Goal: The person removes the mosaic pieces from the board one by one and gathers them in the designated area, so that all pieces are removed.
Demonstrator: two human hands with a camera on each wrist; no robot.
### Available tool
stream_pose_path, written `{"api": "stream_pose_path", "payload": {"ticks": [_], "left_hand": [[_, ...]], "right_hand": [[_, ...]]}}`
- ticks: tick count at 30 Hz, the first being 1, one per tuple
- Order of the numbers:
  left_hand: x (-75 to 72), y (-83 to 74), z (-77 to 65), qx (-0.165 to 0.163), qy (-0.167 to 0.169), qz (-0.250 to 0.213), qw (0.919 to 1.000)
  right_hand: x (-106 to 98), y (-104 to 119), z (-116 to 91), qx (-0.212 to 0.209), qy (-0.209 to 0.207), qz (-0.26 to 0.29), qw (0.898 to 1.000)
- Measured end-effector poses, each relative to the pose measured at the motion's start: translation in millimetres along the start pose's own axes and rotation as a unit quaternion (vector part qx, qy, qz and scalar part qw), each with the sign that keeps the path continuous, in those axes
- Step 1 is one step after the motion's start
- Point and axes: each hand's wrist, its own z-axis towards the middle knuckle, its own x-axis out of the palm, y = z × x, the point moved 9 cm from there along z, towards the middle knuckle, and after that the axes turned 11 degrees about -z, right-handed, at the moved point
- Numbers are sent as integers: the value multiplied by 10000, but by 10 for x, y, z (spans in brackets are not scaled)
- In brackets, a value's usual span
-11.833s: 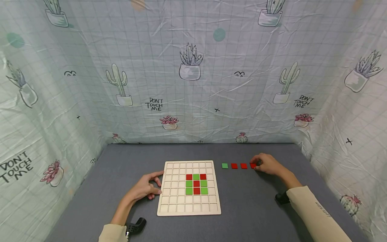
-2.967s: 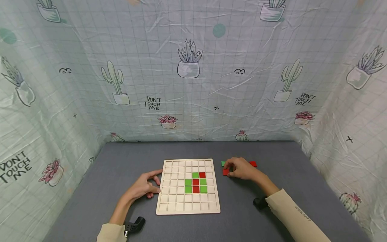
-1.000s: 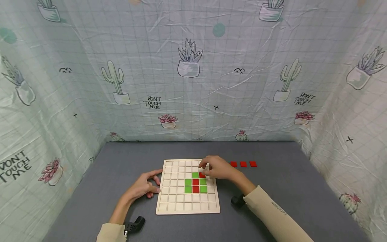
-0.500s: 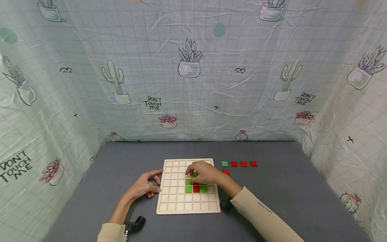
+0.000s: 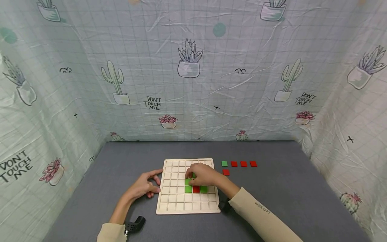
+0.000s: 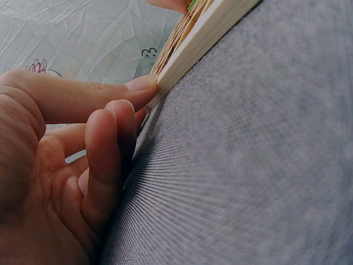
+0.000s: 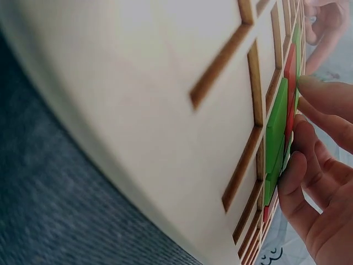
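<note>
A pale wooden grid board (image 5: 173,198) lies on the table with green and red square tiles in its cells. At its left edge, my left hand (image 5: 142,187) touches the side with the tips of the extended index finger and thumb; the left wrist view shows the thumb (image 6: 140,88) against the edge. Over the tile cluster is my right hand (image 5: 204,175), fingertips down by a green tile (image 5: 187,182), thumb and index finger apart. No lifted tile shows there. In the right wrist view, the thumb tip (image 7: 308,85) is near a red tile (image 7: 289,66). The hand hides several cells.
Right of the board, a green tile (image 5: 224,163) and three red tiles (image 5: 243,164) form a row, with another red tile (image 5: 225,172) below the green one. The grey table (image 5: 266,201) meets a printed curtain (image 5: 217,127) at the back and sides.
Over the last seconds, the board's upper-left red tile was taken and set down right of the board. My right hand then moved left over the tiles and lowered slightly. The left hand stayed put.
</note>
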Motion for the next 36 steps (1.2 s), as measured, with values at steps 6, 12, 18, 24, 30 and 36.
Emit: {"api": "stream_pose_path", "payload": {"ticks": [6,12,18,24,30,36], "left_hand": [[-3,5,-4,-42,-38,-52,10000],[-4,4,-4,-44,-62,-108,9999],[7,-4,-12,-24,-25,-94,9999],[5,-15,-26,-25,-55,-51,10000],[9,-20,-35,-12,-36,-51,10000],[5,-19,-31,32,-40,-7,10000]], "right_hand": [[-14,20,-2,-57,31,-67,10000],[-18,37,-3,-82,35,-81,9999],[-2,33,7,-53,54,-101,9999],[-3,42,11,-69,57,-96,9999],[-16,66,-4,-71,55,-67,9999],[-37,82,-14,-59,48,19,10000]]}}
